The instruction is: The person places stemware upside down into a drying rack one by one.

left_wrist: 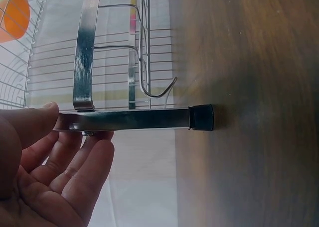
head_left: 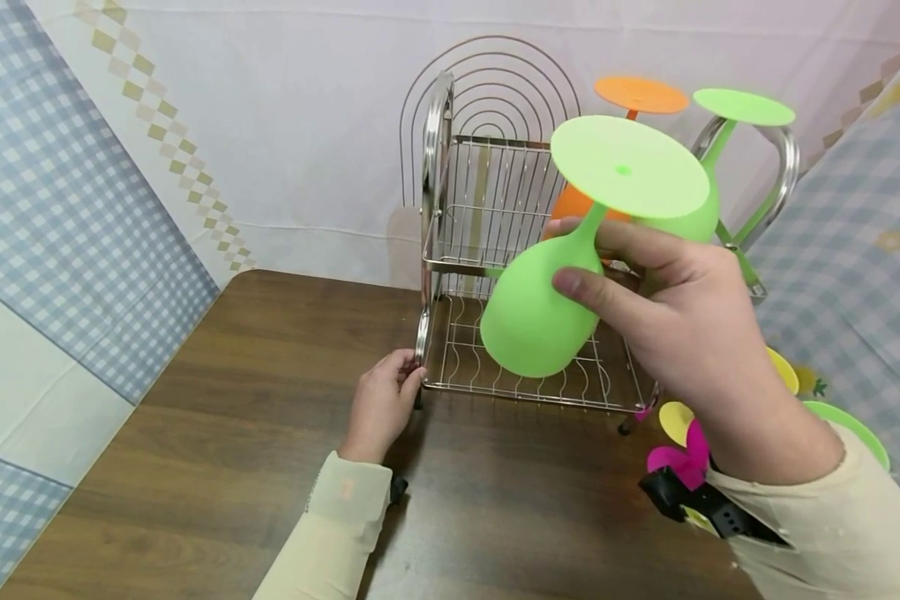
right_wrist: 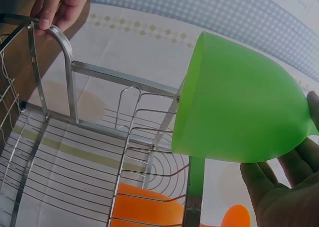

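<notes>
In my right hand is a light green plastic goblet, gripped where the bowl meets the stem. It is tilted with its foot up and its mouth facing down, in front of the upper part of a metal dish rack. The right wrist view shows the green bowl beside the rack's upper wires. My left hand holds the rack's left side frame low down, thumb and fingers on the metal bar. An orange goblet and another green goblet stand upside down on the upper tier, partly hidden.
Yellow, magenta and green plastic pieces lie on the right, partly behind my right forearm. The rack stands on a brown wooden table. A pale cloth hangs behind, with checked cloth on both sides.
</notes>
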A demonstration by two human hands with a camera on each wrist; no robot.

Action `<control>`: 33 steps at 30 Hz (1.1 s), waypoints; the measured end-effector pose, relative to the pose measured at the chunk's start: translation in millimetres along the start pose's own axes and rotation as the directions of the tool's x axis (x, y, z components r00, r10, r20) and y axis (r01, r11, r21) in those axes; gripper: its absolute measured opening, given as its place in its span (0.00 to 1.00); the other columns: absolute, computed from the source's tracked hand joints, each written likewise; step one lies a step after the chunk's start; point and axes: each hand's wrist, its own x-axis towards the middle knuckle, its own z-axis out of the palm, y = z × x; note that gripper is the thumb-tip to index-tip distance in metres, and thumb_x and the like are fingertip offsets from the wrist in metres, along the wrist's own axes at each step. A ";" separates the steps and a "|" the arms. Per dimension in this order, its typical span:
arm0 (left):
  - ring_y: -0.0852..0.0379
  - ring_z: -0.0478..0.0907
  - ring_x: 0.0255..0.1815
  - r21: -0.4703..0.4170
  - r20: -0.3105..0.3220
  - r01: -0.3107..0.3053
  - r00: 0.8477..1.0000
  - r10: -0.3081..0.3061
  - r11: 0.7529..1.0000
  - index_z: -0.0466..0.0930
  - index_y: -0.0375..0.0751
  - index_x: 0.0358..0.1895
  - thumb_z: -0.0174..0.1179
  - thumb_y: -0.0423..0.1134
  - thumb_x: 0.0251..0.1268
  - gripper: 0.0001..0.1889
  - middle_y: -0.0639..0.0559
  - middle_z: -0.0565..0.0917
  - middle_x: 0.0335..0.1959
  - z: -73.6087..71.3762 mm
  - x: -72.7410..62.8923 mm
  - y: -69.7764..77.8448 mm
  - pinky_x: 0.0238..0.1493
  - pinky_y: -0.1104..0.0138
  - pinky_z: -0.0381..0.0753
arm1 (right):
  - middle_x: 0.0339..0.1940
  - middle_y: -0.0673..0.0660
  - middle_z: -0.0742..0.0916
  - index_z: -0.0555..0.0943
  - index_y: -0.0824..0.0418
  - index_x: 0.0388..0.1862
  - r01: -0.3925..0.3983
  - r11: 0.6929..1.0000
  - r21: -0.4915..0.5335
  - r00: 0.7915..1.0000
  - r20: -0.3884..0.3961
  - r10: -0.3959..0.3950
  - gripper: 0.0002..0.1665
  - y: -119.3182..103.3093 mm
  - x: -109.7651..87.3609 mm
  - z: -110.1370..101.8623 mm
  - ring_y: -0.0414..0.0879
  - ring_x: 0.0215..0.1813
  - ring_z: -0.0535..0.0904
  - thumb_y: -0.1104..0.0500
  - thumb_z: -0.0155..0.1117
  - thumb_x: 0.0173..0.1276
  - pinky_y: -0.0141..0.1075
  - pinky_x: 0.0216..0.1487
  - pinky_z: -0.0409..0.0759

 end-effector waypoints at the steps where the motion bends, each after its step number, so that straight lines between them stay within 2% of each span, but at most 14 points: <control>1: 0.52 0.85 0.42 0.000 0.000 0.000 1.000 0.000 1.000 0.84 0.41 0.48 0.66 0.38 0.68 0.09 0.49 0.87 0.42 0.0 -0.1 -0.2 0.45 0.56 0.84 | 0.48 0.52 0.89 0.81 0.64 0.31 0.004 1.000 -0.001 1.000 -0.003 -0.004 0.10 -0.1 0.2 -0.3 0.47 0.54 0.80 0.61 0.74 0.64 0.28 0.40 0.80; 9: 0.52 0.85 0.42 -0.009 -0.006 -0.009 1.000 0.009 1.000 0.84 0.41 0.47 0.66 0.36 0.68 0.08 0.49 0.87 0.42 1.6 -0.1 -0.1 0.45 0.56 0.85 | 0.49 0.53 0.89 0.84 0.64 0.37 -0.008 1.000 0.015 1.000 -0.006 0.008 0.08 -0.9 -0.5 -1.8 0.48 0.52 0.81 0.62 0.74 0.64 0.28 0.37 0.81; 16: 0.52 0.86 0.42 -0.015 -0.006 -0.007 1.000 0.007 1.000 0.84 0.41 0.47 0.66 0.36 0.67 0.08 0.49 0.87 0.42 1.2 -0.1 1.1 0.46 0.56 0.85 | 0.50 0.52 0.89 0.84 0.64 0.35 0.006 1.000 -0.016 1.000 -0.017 -0.006 0.09 0.5 0.2 -3.4 0.48 0.46 0.80 0.59 0.75 0.64 0.29 0.31 0.77; 25: 0.52 0.85 0.42 -0.012 -0.007 -0.009 1.000 0.009 1.000 0.84 0.40 0.47 0.66 0.36 0.68 0.08 0.49 0.87 0.42 0.9 0.1 1.2 0.46 0.56 0.85 | 0.50 0.52 0.89 0.86 0.63 0.37 0.026 0.999 -0.038 0.999 -0.018 -0.027 0.09 -2.0 1.3 -5.0 0.48 0.45 0.78 0.58 0.75 0.64 0.29 0.32 0.77; 33: 0.52 0.85 0.42 -0.010 -0.008 -0.008 1.000 0.008 1.000 0.84 0.40 0.46 0.66 0.36 0.68 0.08 0.48 0.87 0.42 0.6 0.0 1.6 0.45 0.56 0.84 | 0.51 0.56 0.88 0.87 0.65 0.42 0.036 0.998 0.051 0.999 -0.012 -0.036 0.09 -5.6 2.4 -6.1 0.49 0.46 0.80 0.63 0.74 0.64 0.29 0.37 0.80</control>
